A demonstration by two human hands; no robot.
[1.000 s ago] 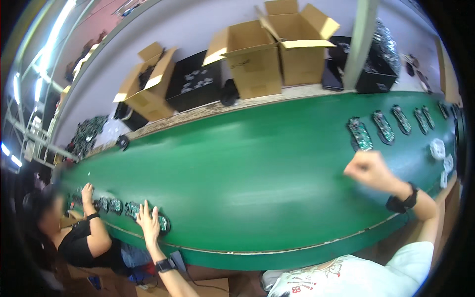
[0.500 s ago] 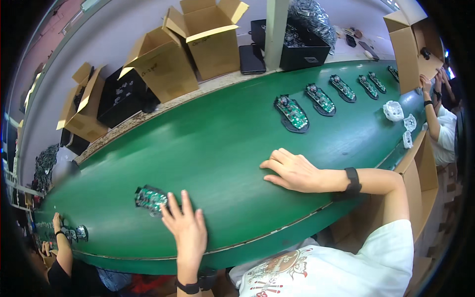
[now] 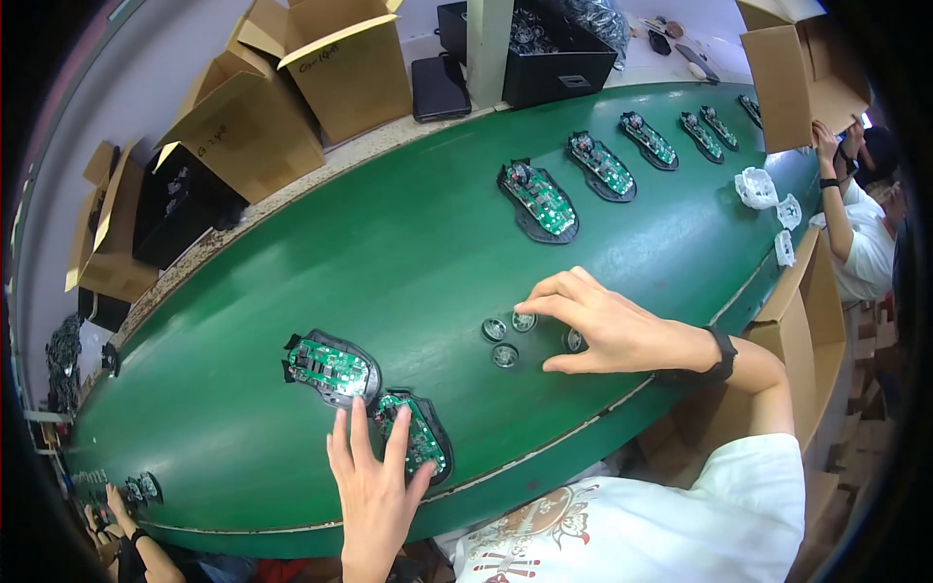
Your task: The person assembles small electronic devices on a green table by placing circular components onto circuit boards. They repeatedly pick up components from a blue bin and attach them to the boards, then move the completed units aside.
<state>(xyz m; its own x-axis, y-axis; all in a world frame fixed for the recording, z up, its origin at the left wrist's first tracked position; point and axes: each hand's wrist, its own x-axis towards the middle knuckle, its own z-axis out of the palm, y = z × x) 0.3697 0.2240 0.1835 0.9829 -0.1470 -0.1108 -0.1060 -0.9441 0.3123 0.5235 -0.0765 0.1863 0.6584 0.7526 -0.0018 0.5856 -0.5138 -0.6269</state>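
My left hand [image 3: 374, 471] has its fingers spread, their tips on two black mouse-shaped bases with green circuit boards. The farther base [image 3: 335, 367] touches the middle fingertips. Beside it, the nearer base [image 3: 420, 437] lies between thumb and index finger, partly under the hand. To the right, my right hand [image 3: 622, 325] hovers low over the green surface, thumb and fingers apart. Several small dark-rimmed round parts lie around it: one round part [image 3: 524, 321] is at the index fingertip, another [image 3: 574, 340] is partly hidden beneath the hand, and a third [image 3: 504, 356] sits to the left.
A row of similar bases [image 3: 539, 202] runs along the far right of the green belt [image 3: 292, 262]. White plastic parts [image 3: 756, 188] lie at the right. Cardboard boxes [image 3: 350, 73] and a black bin [image 3: 559, 73] line the back ledge. Co-workers' hands show at far left and right.
Two bases now lie at my left hand, where one showed before. Small round parts have appeared by my right hand, whose thumb and fingers have spread. The view has shifted.
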